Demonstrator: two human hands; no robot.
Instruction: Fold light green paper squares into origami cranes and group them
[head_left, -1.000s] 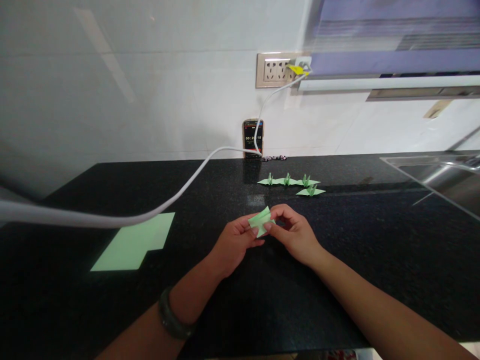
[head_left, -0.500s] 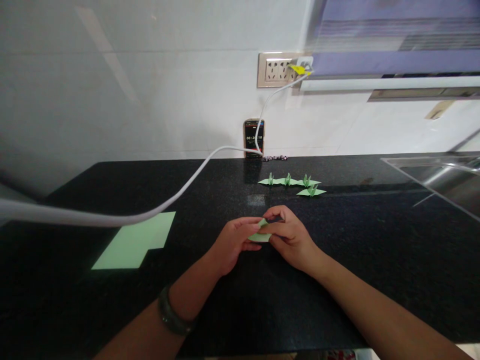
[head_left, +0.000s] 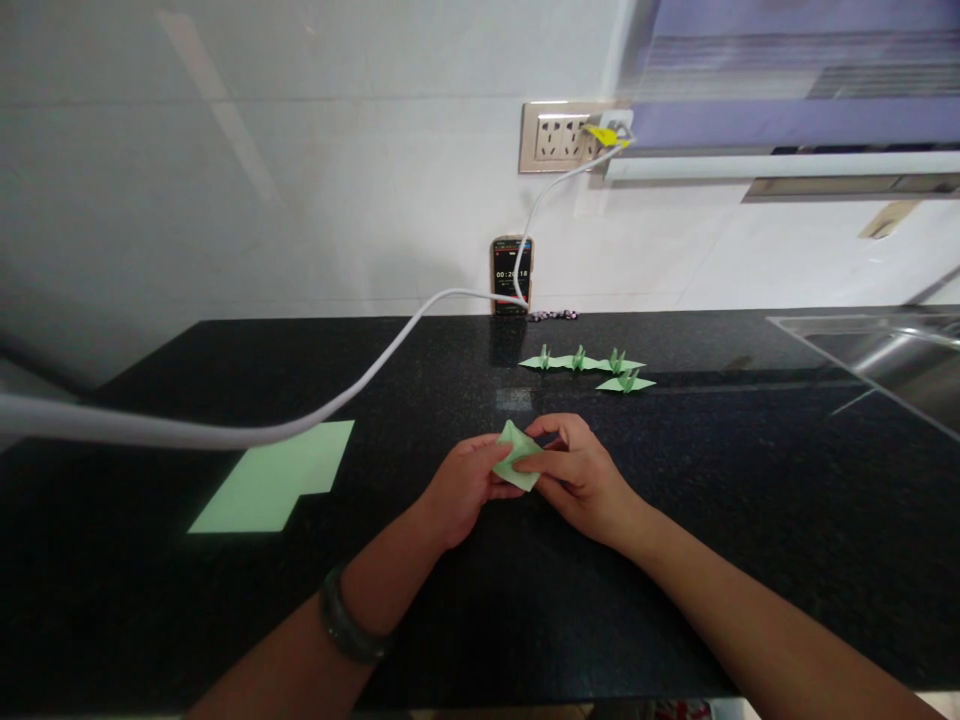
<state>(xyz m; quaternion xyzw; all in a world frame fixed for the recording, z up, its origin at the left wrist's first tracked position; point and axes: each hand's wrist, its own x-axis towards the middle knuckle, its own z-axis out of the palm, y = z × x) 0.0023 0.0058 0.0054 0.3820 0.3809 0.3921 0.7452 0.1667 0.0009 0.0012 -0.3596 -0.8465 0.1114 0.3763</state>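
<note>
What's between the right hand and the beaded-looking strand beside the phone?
Head view: a row of three green origami cranes, with a fourth origami crane nearer the right hand, all on the black countertop.

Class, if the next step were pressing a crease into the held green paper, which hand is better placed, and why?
Probably the right hand: one of its fingers lies across the paper's face, while the left hand grips the left edge, steadying it.

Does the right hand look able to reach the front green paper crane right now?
Probably yes: the front crane sits beyond the right hand with nothing visible between them, though that hand would likely have to let go of the folded paper first.
</note>
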